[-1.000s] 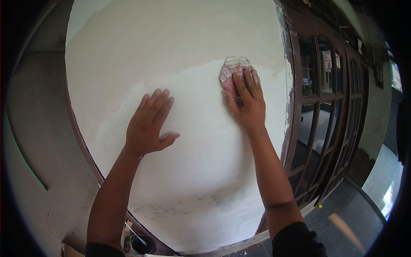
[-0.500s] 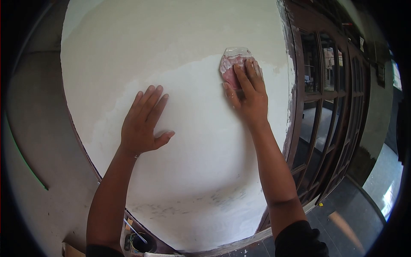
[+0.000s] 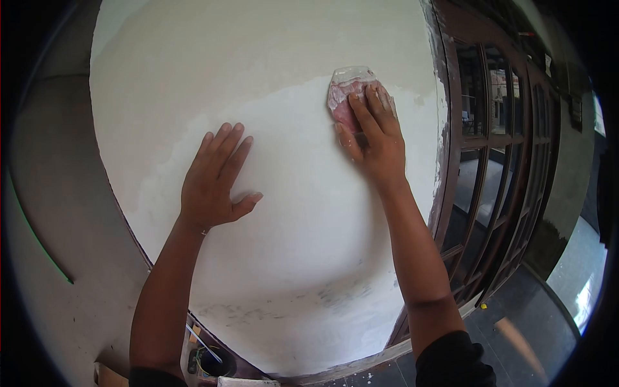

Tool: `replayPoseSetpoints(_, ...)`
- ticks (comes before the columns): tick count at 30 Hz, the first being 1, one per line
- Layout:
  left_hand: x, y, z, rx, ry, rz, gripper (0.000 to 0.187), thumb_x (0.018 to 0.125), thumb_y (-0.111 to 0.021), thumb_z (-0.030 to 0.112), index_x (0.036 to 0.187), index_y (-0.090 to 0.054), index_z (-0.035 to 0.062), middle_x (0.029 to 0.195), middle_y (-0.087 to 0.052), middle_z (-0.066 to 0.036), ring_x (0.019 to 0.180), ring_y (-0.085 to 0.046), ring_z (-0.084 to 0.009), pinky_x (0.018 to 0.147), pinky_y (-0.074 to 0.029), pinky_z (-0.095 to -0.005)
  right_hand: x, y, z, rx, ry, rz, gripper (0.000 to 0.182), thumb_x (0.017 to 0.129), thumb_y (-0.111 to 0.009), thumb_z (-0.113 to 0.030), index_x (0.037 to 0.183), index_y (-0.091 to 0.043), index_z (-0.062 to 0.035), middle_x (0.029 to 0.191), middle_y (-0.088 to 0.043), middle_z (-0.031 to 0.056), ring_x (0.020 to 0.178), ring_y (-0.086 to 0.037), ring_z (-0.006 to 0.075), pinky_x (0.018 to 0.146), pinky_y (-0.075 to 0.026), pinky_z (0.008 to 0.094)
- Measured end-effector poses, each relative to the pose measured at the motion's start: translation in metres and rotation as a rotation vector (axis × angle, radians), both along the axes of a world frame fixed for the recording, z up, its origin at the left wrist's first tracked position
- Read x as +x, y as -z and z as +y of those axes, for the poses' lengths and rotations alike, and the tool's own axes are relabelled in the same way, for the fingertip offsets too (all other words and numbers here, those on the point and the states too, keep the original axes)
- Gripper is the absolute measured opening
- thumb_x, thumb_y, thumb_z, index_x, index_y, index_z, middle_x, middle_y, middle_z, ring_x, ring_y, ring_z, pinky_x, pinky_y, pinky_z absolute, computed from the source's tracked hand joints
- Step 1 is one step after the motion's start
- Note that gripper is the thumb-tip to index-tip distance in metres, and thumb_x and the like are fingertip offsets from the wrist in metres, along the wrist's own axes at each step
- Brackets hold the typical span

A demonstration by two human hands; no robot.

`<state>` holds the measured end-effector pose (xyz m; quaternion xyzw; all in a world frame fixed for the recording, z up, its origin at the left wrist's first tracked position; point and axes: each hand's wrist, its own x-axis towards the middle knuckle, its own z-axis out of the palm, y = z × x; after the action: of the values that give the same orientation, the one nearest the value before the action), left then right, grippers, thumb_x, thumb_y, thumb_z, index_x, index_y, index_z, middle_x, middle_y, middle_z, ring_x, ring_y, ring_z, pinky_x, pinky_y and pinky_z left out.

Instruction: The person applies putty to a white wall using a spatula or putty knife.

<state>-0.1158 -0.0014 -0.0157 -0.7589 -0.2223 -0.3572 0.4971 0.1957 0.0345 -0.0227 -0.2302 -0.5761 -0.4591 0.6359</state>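
My left hand (image 3: pixel 216 174) lies flat on the pale wall panel (image 3: pixel 290 193), fingers spread and thumb out, with nothing in it. Higher up and to the right, my right hand (image 3: pixel 374 138) presses a pinkish, white-smeared pad (image 3: pixel 345 97) against the same surface, fingers over its right side. The wall is whiter around and below both hands and more beige above them. Dark smudges mark its lower part.
Brown-framed glass doors (image 3: pixel 483 168) stand along the right. At the bottom left is a dark container (image 3: pixel 218 362) with a light stick in it. A green line (image 3: pixel 39 242) runs down the left side. Dark floor tiles (image 3: pixel 496 348) show at lower right.
The pad and the fingers of my right hand have shifted very slightly up and left in view. My left hand appears slightly higher, still flat on the wall.
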Motion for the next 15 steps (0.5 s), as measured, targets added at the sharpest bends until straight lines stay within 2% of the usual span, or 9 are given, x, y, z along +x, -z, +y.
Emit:
replayPoseSetpoints(4,0.0,0.0,0.0,0.008,-0.013,0.002,0.071,0.085,-0.061,0.048,0.138,-0.054,0.0005,0.152,-0.045,-0.016,0.144,-0.038,-0.0329,0.117,-0.031,-0.0521,0.007,0.041,0.0,-0.04,0.042,-0.036,0.052,0.081,-0.078,-0.023,0.127,-0.065,-0.0042,0.134,-0.057,0.0262,0.127,-0.054,0.043,0.107,-0.044,0.0508)
replayPoseSetpoints(7,0.001,0.0,-0.001,0.011,-0.011,0.01,0.071,0.086,-0.06,0.048,0.138,-0.055,0.0007,0.152,-0.046,-0.016,0.144,-0.038,-0.0329,0.117,-0.031,-0.0523,0.005,0.028,-0.002,0.016,0.011,-0.022,0.052,0.081,-0.078,-0.025,0.127,-0.066,-0.0044,0.133,-0.059,0.0252,0.126,-0.056,0.0421,0.105,-0.045,0.0506)
replayPoseSetpoints(9,0.002,-0.001,-0.001,0.045,0.002,0.01,0.07,0.084,-0.066,0.048,0.136,-0.055,0.0031,0.15,-0.047,-0.015,0.139,-0.044,-0.034,0.112,-0.038,-0.0543,0.003,0.009,-0.001,0.029,-0.006,-0.011,0.052,0.081,-0.078,-0.026,0.127,-0.066,-0.0043,0.133,-0.059,0.0245,0.126,-0.056,0.0414,0.106,-0.044,0.0504)
replayPoseSetpoints(12,0.002,-0.001,-0.002,0.051,-0.004,0.008,0.069,0.085,-0.065,0.049,0.136,-0.055,0.0031,0.149,-0.047,-0.015,0.138,-0.045,-0.0345,0.112,-0.038,-0.054,-0.001,-0.005,0.0,-0.011,-0.001,-0.011,0.051,0.082,-0.078,-0.027,0.126,-0.066,-0.0043,0.134,-0.059,0.0241,0.129,-0.053,0.0414,0.107,-0.043,0.0509)
replayPoseSetpoints(15,0.002,-0.001,-0.002,0.054,-0.008,0.008,0.068,0.086,-0.064,0.049,0.136,-0.056,0.003,0.149,-0.048,-0.015,0.138,-0.046,-0.0346,0.112,-0.038,-0.0538,0.007,0.034,-0.002,-0.069,0.078,-0.041,0.05,0.082,-0.077,-0.026,0.126,-0.066,-0.0047,0.134,-0.059,0.0238,0.13,-0.053,0.0412,0.107,-0.043,0.0513)
